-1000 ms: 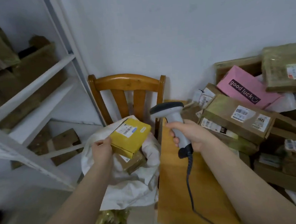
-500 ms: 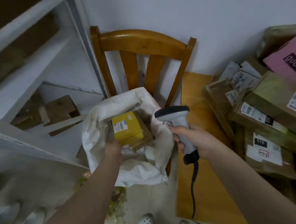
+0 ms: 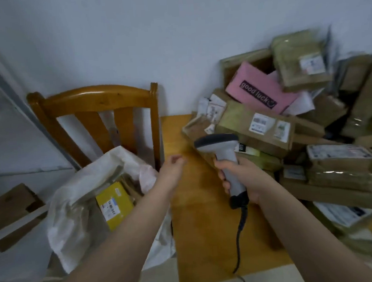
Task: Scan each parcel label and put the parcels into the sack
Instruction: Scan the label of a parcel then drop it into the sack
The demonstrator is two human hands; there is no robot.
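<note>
A white sack [image 3: 75,206] stands open on the chair seat at lower left. Inside it lies a yellow parcel [image 3: 114,204] with its label up, among other brown parcels. My left hand [image 3: 171,167] hovers over the table edge, right of the sack, with loosely curled fingers and nothing in it. My right hand [image 3: 242,176] grips the handle of a grey barcode scanner [image 3: 222,151], its head pointing left. A pile of brown parcels [image 3: 257,129] with white labels fills the table's right side, a pink "good luck" parcel [image 3: 258,91] on top.
A wooden chair [image 3: 94,101] stands against the white wall, left of the wooden table [image 3: 204,227]. A white shelf frame [image 3: 12,91] with cardboard boxes [image 3: 11,203] stands at far left. The scanner's black cable [image 3: 240,236] trails down across the table's front.
My left hand let go of the yellow parcel inside the sack and moved right, over the table edge. The view swung right toward the parcel pile. My right hand kept hold of the scanner.
</note>
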